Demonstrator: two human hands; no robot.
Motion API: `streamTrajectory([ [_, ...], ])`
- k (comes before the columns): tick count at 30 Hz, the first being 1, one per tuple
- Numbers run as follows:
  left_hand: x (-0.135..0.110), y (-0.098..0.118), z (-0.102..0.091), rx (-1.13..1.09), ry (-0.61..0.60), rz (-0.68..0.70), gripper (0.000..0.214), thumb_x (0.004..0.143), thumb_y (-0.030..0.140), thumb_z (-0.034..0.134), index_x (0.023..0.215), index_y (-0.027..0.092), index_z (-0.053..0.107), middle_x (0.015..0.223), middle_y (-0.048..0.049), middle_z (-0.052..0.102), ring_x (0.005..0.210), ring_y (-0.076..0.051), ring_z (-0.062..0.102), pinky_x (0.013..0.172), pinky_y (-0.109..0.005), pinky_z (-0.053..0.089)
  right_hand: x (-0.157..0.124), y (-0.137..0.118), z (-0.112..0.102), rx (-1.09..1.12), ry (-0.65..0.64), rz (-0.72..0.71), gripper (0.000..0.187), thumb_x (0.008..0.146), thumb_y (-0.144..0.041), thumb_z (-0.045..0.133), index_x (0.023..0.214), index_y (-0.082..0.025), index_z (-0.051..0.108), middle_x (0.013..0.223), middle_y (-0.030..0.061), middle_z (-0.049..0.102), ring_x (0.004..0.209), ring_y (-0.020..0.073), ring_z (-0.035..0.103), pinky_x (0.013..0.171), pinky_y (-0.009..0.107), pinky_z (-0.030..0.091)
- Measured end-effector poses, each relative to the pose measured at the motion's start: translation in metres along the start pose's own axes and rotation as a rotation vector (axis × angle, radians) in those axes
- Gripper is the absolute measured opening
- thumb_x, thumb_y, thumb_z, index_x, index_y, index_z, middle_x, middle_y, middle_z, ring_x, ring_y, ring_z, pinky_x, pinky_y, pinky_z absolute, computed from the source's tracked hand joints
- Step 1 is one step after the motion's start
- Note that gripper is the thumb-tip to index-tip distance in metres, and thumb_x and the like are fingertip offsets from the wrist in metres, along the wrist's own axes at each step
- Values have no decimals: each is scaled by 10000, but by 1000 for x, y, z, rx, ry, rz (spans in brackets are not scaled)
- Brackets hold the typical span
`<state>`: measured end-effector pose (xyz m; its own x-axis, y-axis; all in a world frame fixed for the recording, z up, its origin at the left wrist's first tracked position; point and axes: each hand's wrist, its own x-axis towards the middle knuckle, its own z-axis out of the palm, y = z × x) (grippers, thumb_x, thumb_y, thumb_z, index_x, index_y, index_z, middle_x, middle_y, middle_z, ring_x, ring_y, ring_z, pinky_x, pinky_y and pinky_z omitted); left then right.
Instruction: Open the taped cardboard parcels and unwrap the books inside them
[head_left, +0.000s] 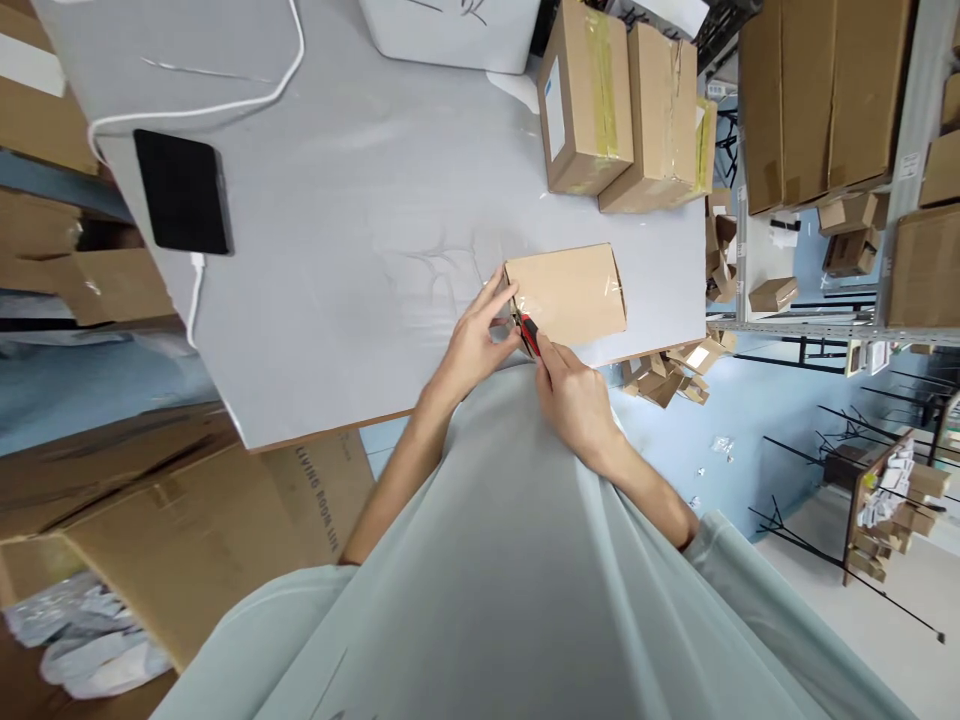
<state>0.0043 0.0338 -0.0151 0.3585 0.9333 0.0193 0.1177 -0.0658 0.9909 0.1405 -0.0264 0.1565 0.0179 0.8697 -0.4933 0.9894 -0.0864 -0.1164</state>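
A: What is held, seen from here?
B: The right hand [576,395] is closed around a red cutter [531,336]; the left hand [477,338] touches the left end of a small carton [568,290], its grip unclear.
A: The carton's place and handling?
B: On the tabletop [337,330], near its front edge, taped boxes [583,110] beyond. Probably light, stiff; best held by its side walls.
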Motion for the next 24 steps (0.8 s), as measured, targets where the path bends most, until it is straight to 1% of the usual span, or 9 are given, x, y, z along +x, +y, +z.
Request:
streamTrajectory([
  [4,-1,-4,-1,-21,8,-1,703,1036,484,702,1694,353,494,1865,-82,263,1667,-375,392,1246,-549,540,6,-9,-9,-124,-105,-8,605,1141,-161,314,1736,-209,414,1509,194,688,1134,268,803,933,345,652],
  [9,-1,-6,1,-45,24,-16,729,1004,450,726,1690,343,503,1852,-91,301,1653,-370,420,1222,-545,564,8,-11,-10,-189,-133,-36,599,1136,-132,299,1728,-181,380,1463,211,687,1042,247,819,896,334,664],
  [12,-1,-3,4,-33,23,-26,667,1010,442,701,1654,344,557,1842,-80,327,1654,-362,421,1214,-543,573,3,-8,-11,-201,-142,-41,589,1127,-107,329,1709,-160,396,1403,214,707,986,226,826,861,307,669],
  [16,-3,9,9,29,42,-80,550,1067,532,626,1568,304,650,1815,-100,382,1656,-368,415,1173,-524,603,-2,1,-10,-148,-124,-47,595,1099,-71,370,1683,-152,443,1328,220,735,947,240,835,823,318,682],
  [20,-3,21,19,93,125,-146,553,1073,651,601,1441,252,704,1787,-144,417,1554,-366,566,1093,-488,649,-7,17,-3,-65,-96,-101,605,1087,-79,389,1679,-175,471,1273,226,760,904,265,834,768,349,687],
  [22,-3,24,25,128,171,-170,541,1056,681,616,1348,241,730,1753,-152,473,1509,-352,617,1069,-471,659,-10,27,2,-35,-118,-128,615,1077,-80,395,1680,-172,474,1286,240,760,886,269,829,743,366,685],
  [24,-3,24,31,155,215,-192,533,1052,685,621,1310,233,734,1722,-158,519,1482,-345,643,1062,-467,662,-16,36,5,-11,-154,-140,616,1071,-85,417,1678,-168,482,1336,256,745,883,272,826,742,385,682],
])
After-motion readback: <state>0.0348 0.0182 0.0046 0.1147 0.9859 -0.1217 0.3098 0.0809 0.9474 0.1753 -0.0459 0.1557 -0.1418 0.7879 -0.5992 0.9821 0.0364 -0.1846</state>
